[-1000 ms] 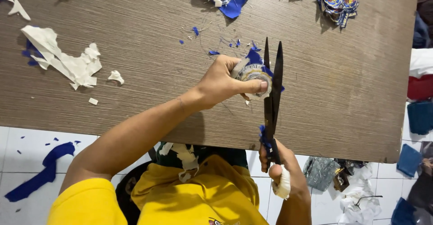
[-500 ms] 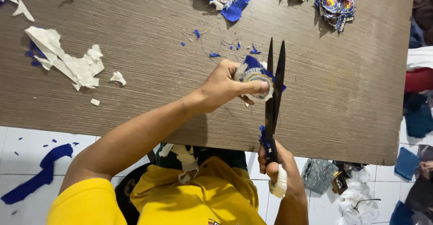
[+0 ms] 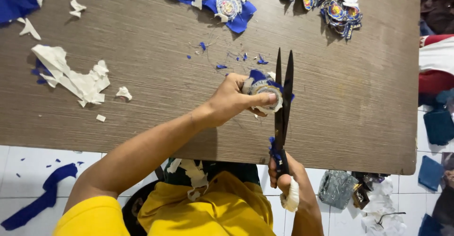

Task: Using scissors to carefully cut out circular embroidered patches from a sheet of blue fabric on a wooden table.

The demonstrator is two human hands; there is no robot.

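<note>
The left hand [image 3: 234,98] pinches a round patch [image 3: 265,91] with blue cloth edges above the table [image 3: 189,117], thumb on its face. The right hand [image 3: 286,179], closed around the handles near the table's front edge, holds black scissors [image 3: 283,103] whose slightly parted blades touch the patch's right side. White scraps [image 3: 71,77] lie far left, and more patches [image 3: 331,4] at the far edge.

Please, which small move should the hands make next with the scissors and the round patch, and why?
Probably close the scissors for one short snip. The left hand holds the round patch against the slightly parted blades, the right hand grips the handles, and blue cloth remains on the patch's edge.
</note>
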